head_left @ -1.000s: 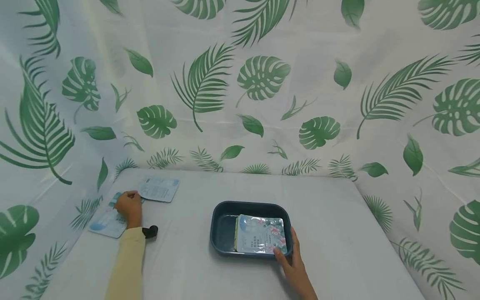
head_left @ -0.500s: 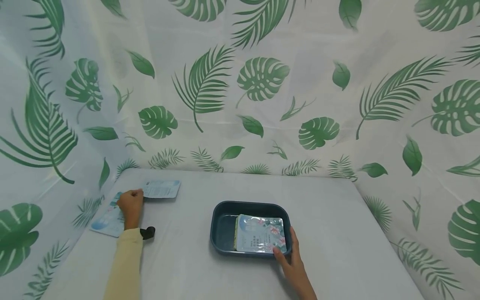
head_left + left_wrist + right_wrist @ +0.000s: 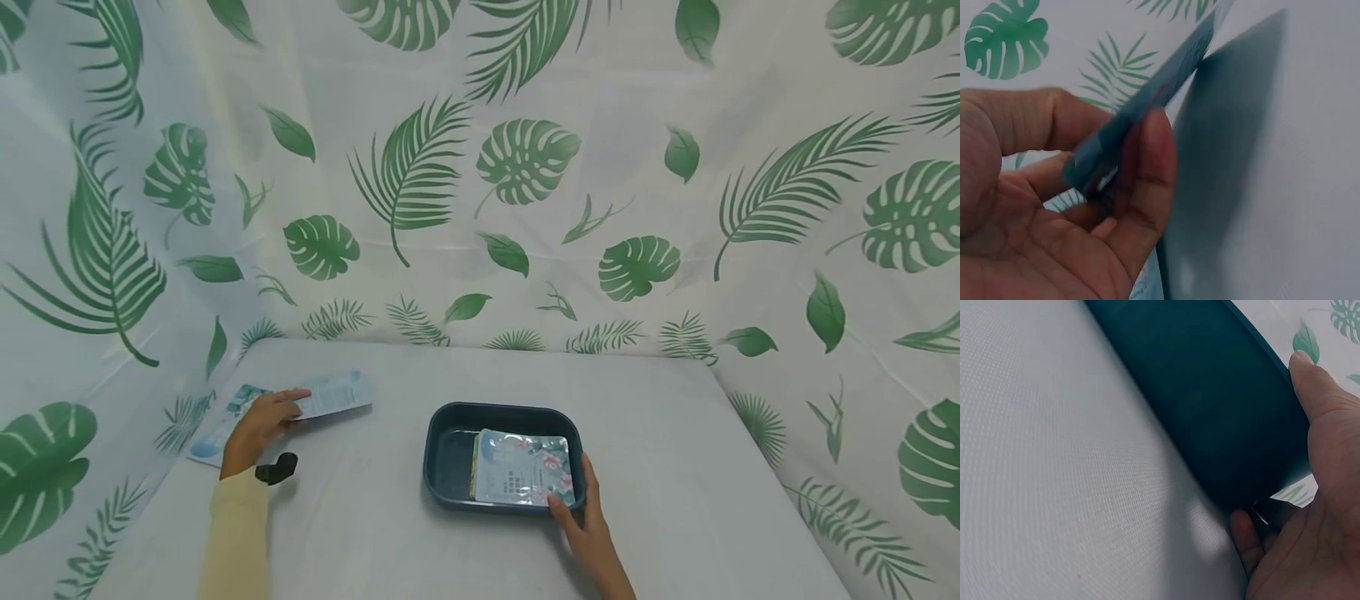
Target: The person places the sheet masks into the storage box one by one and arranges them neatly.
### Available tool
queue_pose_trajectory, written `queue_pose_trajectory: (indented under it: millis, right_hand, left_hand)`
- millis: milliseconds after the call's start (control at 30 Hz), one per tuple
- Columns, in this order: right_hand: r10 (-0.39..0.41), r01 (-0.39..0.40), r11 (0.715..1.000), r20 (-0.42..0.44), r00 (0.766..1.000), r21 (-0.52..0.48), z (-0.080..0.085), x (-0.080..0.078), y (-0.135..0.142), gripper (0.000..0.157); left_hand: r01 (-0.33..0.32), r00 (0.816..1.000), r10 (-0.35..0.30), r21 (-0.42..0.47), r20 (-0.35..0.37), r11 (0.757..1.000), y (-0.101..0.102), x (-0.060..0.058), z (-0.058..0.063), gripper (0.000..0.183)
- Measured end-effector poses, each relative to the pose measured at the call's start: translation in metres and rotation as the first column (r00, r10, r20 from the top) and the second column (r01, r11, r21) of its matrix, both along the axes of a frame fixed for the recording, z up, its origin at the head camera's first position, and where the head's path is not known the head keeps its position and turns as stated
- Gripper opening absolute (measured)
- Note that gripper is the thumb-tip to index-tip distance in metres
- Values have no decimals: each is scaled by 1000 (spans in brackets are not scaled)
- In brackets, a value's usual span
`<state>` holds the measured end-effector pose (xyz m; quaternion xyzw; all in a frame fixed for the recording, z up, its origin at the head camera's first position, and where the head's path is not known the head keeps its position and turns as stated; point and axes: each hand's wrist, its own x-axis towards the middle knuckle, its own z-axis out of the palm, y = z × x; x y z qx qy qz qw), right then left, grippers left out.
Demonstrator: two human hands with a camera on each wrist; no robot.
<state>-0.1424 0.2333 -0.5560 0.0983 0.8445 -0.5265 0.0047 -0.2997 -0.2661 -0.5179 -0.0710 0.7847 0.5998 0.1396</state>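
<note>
My left hand (image 3: 258,425) pinches a pale-blue sheet mask packet (image 3: 333,392) by its near-left edge, with the printed text side up. In the left wrist view the packet (image 3: 1163,81) stands tilted between thumb and fingers, casting a shadow on the table. Another floral packet (image 3: 213,433) lies partly hidden under that hand and wrist. My right hand (image 3: 592,533) grips the lower right corner of a dark blue tray (image 3: 450,467), thumb at the rim and fingers along the outer wall. Inside the tray, a stack of packets (image 3: 521,467) fills the right side, a flowered one on top.
A white cloth covers the table (image 3: 360,517). Leaf-printed sheeting (image 3: 525,275) rises behind it and along both sides. A black wrist strap piece (image 3: 277,469) sticks out from the left sleeve (image 3: 236,533).
My left hand has shifted its hold, its fingers now extending over the packet, which has moved slightly right and nearer with its right end tilted. The right hand and tray stay put.
</note>
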Motion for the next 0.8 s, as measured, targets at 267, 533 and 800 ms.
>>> queue_pose_trajectory:
  millis: [267, 533, 800]
  right_hand:
    - [-6, 6, 1000, -2, 1000, 12, -2, 1, 4, 89]
    - [1, -1, 1000, -22, 1000, 3, -2, 1, 4, 88]
    - [-3, 3, 1000, -25, 1000, 4, 0, 2, 4, 89]
  left_hand:
    - [-83, 986, 70, -77, -152, 994, 25, 9, 7, 44]
    - [-47, 982, 44, -12, -183, 999, 49, 36, 21, 54]
    - [49, 954, 59, 345, -295, 937, 88, 79, 14, 57]
